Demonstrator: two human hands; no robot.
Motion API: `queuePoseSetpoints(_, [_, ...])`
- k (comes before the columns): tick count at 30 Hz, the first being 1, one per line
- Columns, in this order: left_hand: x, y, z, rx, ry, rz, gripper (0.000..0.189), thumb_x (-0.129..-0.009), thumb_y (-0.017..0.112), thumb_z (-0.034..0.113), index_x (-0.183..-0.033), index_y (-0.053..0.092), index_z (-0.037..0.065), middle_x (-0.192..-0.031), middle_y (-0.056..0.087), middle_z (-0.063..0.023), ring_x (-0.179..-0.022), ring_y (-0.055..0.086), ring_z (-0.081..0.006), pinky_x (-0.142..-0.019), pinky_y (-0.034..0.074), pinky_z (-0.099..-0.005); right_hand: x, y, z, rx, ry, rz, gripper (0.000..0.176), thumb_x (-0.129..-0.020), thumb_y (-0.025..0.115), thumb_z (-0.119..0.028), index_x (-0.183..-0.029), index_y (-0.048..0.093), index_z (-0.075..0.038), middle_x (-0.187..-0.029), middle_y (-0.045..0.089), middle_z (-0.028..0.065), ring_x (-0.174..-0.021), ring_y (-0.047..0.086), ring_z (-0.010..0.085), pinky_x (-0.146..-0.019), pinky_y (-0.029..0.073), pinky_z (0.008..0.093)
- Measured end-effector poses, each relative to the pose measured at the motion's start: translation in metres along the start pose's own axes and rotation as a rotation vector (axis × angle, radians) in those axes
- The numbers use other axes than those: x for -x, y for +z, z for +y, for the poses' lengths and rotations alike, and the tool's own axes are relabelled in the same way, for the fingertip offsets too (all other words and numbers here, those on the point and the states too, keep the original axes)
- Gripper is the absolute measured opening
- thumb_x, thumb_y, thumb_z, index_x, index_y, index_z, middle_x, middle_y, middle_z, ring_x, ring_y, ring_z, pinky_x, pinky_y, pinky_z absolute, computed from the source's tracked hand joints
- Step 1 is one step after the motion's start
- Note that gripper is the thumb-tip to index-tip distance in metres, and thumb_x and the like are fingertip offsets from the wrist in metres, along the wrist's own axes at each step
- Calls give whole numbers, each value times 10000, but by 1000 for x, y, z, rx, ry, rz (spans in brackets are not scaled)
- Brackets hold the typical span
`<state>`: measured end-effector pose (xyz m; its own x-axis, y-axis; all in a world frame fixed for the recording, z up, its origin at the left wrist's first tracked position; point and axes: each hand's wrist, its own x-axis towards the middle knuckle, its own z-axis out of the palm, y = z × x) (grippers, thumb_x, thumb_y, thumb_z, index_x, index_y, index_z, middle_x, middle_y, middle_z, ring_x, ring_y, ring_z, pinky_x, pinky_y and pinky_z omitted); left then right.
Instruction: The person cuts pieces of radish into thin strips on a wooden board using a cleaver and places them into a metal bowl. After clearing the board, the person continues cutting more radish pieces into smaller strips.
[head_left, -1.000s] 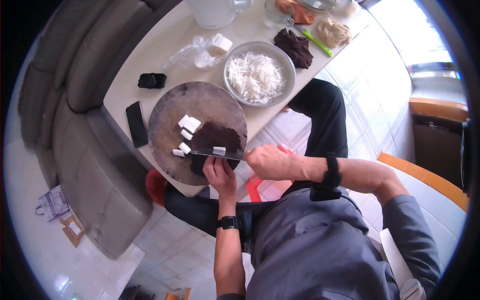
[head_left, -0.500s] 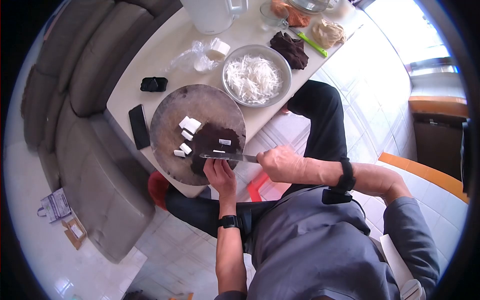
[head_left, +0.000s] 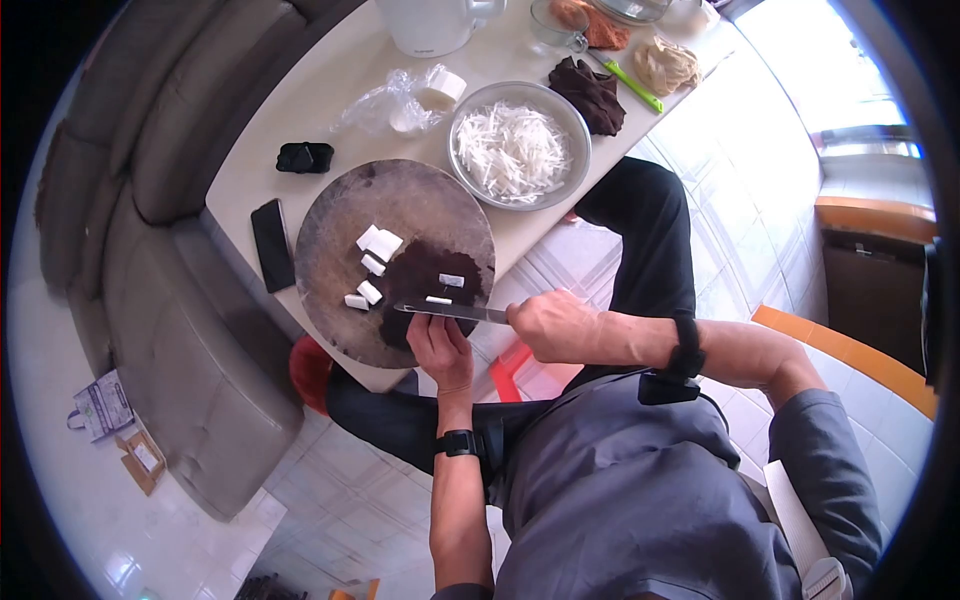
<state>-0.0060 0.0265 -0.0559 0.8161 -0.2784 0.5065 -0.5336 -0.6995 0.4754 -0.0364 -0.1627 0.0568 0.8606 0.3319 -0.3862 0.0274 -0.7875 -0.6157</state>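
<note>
My right hand (head_left: 548, 326) is closed around the handle of a knife (head_left: 455, 311), its blade lying level over the near part of a round wooden chopping board (head_left: 345, 215). Just on the near side of the blade, my left hand (head_left: 440, 352) has its fingers bent and pressed together on a white radish piece, mostly hidden by fingers and blade. A thin white slice (head_left: 438, 300) shows beyond the blade. Farther off lies another white slice (head_left: 451, 281) on the board's wet dark patch. Several white radish chunks (head_left: 384, 243) rest at the board's middle and left.
A metal bowl (head_left: 583, 165) full of white shreds stands beyond the board. Plastic wrap (head_left: 385, 108) with white pieces, a black case (head_left: 305, 157), a phone (head_left: 271, 245), a white jug (head_left: 425, 28), a dark cloth (head_left: 590, 95) and a green-handled tool (head_left: 635, 88) lie around.
The view has shifted slightly. More of the thin white slice shows beyond the blade; both hands keep nearly the same pose.
</note>
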Motion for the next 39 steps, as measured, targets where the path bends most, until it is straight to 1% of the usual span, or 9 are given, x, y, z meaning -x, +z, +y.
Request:
queuePoseSetpoints(6, [-2,-1,3,1,-3,-7,125,-818,589,6,-942,594,-8,-989,557,-164,-878,552,-330,-756,458,-411,-17,15,3,37,-41,34,187,-649,599,-32,-818,588,48,-724,630,218,-714,643,375,-614,515,431])
queuePoseSetpoints(12, [-2,-3,6,-13,-11,2,120,-839,580,27,-950,588,-19,-1003,548,-173,-892,553,-333,-765,462,-402,2,14,8,9,16,90,157,-645,599,-38,-779,608,43,-737,632,226,-742,643,379,-646,514,434])
queuePoseSetpoints(14, [-2,-2,7,0,-15,2,128,-849,571,35,-963,580,-24,-1009,543,-183,-908,552,-344,-778,461,-412,7,14,13,29,110,22,167,-647,596,-35,-794,601,45,-731,631,221,-735,641,380,-652,512,436])
queuePoseSetpoints(17, [-2,-1,6,24,-11,32,129,-849,572,31,-966,575,-25,-1009,538,-181,-901,553,-350,-772,465,-418,11,19,17,-12,112,85,199,-643,597,-31,-824,590,53,-720,627,225,-724,638,384,-642,510,436])
queuePoseSetpoints(20, [0,-2,5,27,-25,4,140,-847,572,29,-976,568,-27,-1017,537,-194,-896,554,-360,-767,468,-426,18,12,6,21,59,69,164,-715,529,-33,-859,572,33,-674,609,222,-665,617,402,-611,487,471])
queuePoseSetpoints(23, [1,0,2,4,-8,32,128,-834,592,30,-950,581,-25,-992,548,-188,-883,549,-341,-758,466,-411,19,13,3,34,61,59,185,-648,593,-36,-810,573,50,-704,620,235,-696,635,393,-611,504,448])
queuePoseSetpoints(29, [6,1,-3,-6,-16,6,137,-826,582,18,-953,562,-30,-987,544,-200,-887,542,-362,-760,463,-425,16,11,5,94,50,24,170,-662,578,-26,-811,567,53,-686,619,227,-683,635,394,-593,501,451])
queuePoseSetpoints(31, [7,2,-4,-6,-20,-18,167,-839,566,36,-991,550,-33,-1018,530,-228,-900,546,-395,-761,468,-447,15,8,2,96,43,30,171,-662,577,-26,-814,566,52,-685,619,226,-681,635,391,-593,501,451])
queuePoseSetpoints(39, [7,2,-4,2,-27,-7,161,-842,565,38,-991,562,-26,-1044,534,-216,-918,557,-381,-769,474,-435,-6,10,3,31,-19,35,175,-651,584,-23,-813,592,43,-702,623,215,-698,642,372,-608,510,438])
